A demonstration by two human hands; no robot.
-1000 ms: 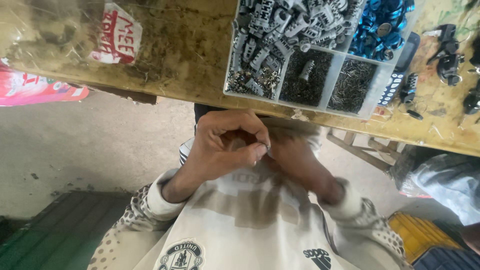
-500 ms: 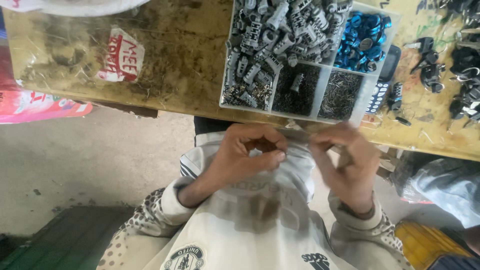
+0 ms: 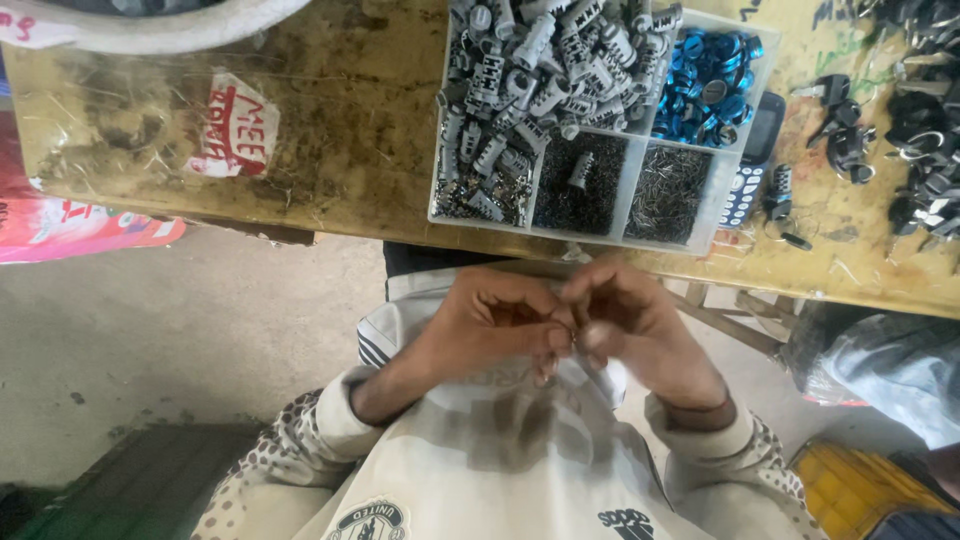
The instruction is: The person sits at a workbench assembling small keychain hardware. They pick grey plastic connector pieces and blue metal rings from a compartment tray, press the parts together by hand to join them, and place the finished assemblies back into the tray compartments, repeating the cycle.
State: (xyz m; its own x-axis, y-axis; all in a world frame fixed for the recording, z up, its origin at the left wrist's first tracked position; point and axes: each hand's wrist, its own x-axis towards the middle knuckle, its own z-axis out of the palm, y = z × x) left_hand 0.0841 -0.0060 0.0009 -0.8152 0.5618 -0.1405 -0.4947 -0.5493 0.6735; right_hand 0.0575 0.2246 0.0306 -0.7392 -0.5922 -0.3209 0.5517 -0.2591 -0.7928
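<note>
Both hands meet in front of the chest, just below the edge of the worn wooden table [image 3: 330,150]; the left hand [image 3: 495,325] is curled, its fingertips [image 3: 555,338] pressed against those of the right hand [image 3: 625,320], which is likewise bent inward; a small part [image 3: 572,340] sits pinched at the spot where the two sets of fingertips touch, almost wholly hidden by them, so its kind cannot be told; both grips are closed tight around it; on the table above lies a clear compartment tray [image 3: 722,195] holding grey plastic pieces [image 3: 545,70], blue rings [image 3: 712,85] and dark small pins [image 3: 668,195]; a keypad phone [image 3: 750,165] rests just beside the tray.
</note>
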